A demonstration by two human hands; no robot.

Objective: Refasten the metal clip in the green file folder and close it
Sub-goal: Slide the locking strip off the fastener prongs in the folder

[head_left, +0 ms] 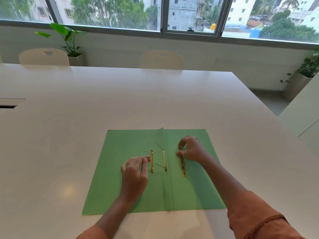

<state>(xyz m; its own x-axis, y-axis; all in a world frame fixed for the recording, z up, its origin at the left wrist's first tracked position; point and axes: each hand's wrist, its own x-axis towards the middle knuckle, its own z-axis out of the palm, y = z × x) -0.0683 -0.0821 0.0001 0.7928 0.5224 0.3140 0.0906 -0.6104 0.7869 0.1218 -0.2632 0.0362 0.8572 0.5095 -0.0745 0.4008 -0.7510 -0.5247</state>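
The green file folder (120, 187) lies open and flat on the white table. Along its centre fold sits a gold base strip (164, 159) with two thin prongs sticking up to the left. A second gold bar (152, 161) lies on the left leaf; my left hand (133, 173) touches its side with the fingertips. A third gold bar (183, 165) lies on the right leaf. My right hand (189, 149) pinches the far end of that bar between thumb and fingers.
The white table (103, 100) stretches far ahead and to both sides. Two white chairs (161, 60) stand at its far edge below a window. Potted plants (69, 42) stand on the floor at left and right. A cable slot (7, 106) is at the left.
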